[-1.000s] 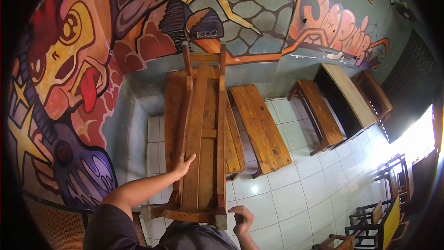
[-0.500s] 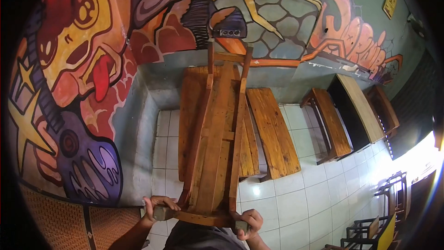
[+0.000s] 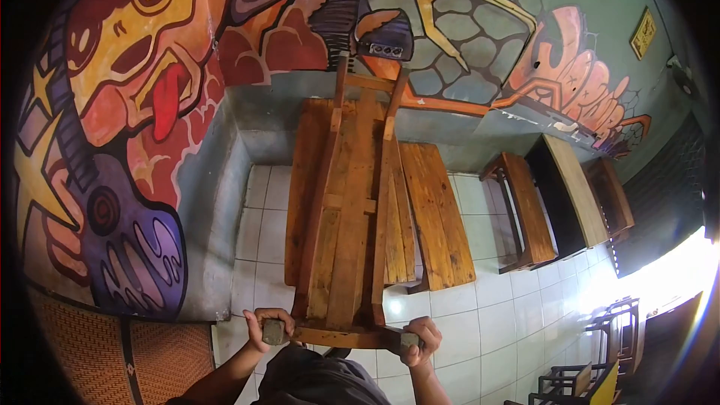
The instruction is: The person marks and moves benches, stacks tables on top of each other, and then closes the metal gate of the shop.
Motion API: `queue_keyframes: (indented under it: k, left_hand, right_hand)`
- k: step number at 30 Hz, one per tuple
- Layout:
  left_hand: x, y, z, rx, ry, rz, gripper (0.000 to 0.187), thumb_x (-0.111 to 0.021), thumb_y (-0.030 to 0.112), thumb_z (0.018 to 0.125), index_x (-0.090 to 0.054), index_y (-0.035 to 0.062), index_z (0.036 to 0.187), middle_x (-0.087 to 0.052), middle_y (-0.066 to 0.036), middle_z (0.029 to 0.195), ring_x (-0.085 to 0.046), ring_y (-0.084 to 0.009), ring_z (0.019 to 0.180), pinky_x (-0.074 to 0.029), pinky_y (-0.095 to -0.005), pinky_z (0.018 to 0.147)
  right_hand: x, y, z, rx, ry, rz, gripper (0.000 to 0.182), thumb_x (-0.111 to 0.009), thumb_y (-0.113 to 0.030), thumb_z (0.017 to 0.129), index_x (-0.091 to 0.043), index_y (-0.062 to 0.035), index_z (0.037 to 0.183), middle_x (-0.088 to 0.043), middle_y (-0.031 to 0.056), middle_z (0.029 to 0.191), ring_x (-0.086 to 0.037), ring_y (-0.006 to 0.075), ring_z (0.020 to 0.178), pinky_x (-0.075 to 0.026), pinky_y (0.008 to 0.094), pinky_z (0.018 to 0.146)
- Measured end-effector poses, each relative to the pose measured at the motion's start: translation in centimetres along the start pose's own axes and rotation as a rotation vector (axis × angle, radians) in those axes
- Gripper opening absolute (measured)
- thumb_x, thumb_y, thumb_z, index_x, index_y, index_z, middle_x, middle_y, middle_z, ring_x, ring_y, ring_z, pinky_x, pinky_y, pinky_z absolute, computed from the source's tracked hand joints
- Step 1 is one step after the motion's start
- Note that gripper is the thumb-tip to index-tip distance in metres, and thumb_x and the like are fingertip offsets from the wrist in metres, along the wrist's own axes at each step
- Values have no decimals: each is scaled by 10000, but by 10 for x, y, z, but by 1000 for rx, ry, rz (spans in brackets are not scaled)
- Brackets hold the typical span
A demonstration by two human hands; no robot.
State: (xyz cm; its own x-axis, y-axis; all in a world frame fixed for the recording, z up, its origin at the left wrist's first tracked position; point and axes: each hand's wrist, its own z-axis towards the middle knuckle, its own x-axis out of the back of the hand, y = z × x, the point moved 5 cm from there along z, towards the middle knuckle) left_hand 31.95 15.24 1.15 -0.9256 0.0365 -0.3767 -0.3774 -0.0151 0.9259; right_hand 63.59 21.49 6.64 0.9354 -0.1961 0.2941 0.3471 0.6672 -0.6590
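A long wooden bench (image 3: 346,262) is upside down in front of me, its underside and frame facing up. My left hand (image 3: 262,327) is closed around its near left leg (image 3: 274,332). On the other side my right hand (image 3: 422,340) grips the near right leg (image 3: 409,340). The far legs point up close to the painted wall. Beneath the bench lies a brown wooden tabletop (image 3: 301,180), mostly covered by it; how the two touch is hidden.
Another wooden bench (image 3: 439,217) stands close on the right. Further right are a bench (image 3: 529,214) and a table with a pale top (image 3: 576,187). A woven panel (image 3: 169,360) is at lower left, chairs (image 3: 577,382) at lower right. The mural wall (image 3: 300,37) bounds the far side.
The view has shifted slightly. The bench's near end and both hands sit a little higher in view, with both hands still on the legs.
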Motion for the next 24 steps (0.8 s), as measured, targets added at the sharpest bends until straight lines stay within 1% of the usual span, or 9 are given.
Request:
queue_keyframes:
  k: [2, 7, 9, 13, 16, 18, 19, 21, 24]
  left_hand:
    - [4, 1, 6, -17, 54, 3, 1032, -63, 869, 716, -545, -42, 665, -577, -127, 642, -555, -191, 592, -449, -281, 604]
    - [6, 6, 23, -59, 70, 37, 1004, -53, 852, 740, -541, -22, 656, -571, -119, 628, -553, -195, 598, -446, -284, 609]
    - [9, -1, 30, -36, 131, 1, 1009, 2, 838, 744, -528, -11, 613, -546, -117, 581, -533, -215, 561, -433, -299, 594]
    - [10, 7, 50, -38, 120, 10, 977, -42, 828, 767, -537, -5, 648, -558, -114, 613, -540, -200, 581, -445, -302, 630]
    - [16, 17, 69, -53, 149, 21, 965, -29, 813, 780, -532, 1, 640, -559, -115, 614, -532, -200, 574, -439, -301, 627]
    - [28, 17, 83, -82, 240, 75, 942, 4, 778, 806, -503, 12, 596, -535, -109, 572, -532, -214, 558, -429, -295, 592]
    - [31, 19, 89, -86, 232, 73, 942, 4, 778, 806, -503, 12, 596, -535, -109, 572, -532, -214, 558, -429, -295, 592]
    - [36, 21, 103, -72, 264, 29, 920, -18, 762, 824, -505, 16, 597, -531, -106, 562, -533, -216, 549, -435, -291, 598]
    - [44, 27, 124, -77, 223, 17, 910, -46, 763, 827, -527, 19, 621, -567, -121, 599, -544, -211, 569, -441, -301, 617]
  right_hand:
    - [-6, 7, 8, 11, 1, 6, 588, -444, -533, 850, -583, 5, 657, -532, 120, 596, -538, 251, 528, -404, 327, 478]
    - [-17, 21, 33, 20, 1, 16, 573, -468, -512, 839, -606, 23, 686, -546, 128, 609, -543, 253, 537, -409, 328, 492]
    - [-21, 29, 43, 25, 1, 34, 565, -467, -505, 837, -611, 23, 697, -550, 131, 615, -545, 255, 541, -410, 330, 497]
    - [-36, 47, 61, 47, -11, 91, 550, -457, -479, 838, -619, 35, 729, -557, 139, 631, -550, 261, 552, -412, 327, 507]
    - [-53, 59, 75, 49, -43, 94, 548, -456, -466, 842, -621, 49, 750, -559, 155, 643, -567, 274, 581, -425, 330, 527]
    - [-64, 64, 88, 58, -35, 102, 545, -454, -461, 843, -620, 50, 749, -562, 156, 646, -570, 274, 584, -428, 330, 530]
    - [-69, 66, 95, 67, -25, 109, 542, -452, -456, 845, -619, 50, 749, -565, 157, 648, -573, 275, 587, -432, 330, 532]
    - [-77, 73, 108, 82, -18, 88, 555, -445, -468, 852, -620, 50, 755, -570, 161, 653, -576, 278, 591, -436, 333, 539]
    - [-90, 83, 122, 27, -25, 82, 607, -425, -523, 862, -625, 43, 775, -577, 162, 682, -584, 285, 622, -442, 335, 569]
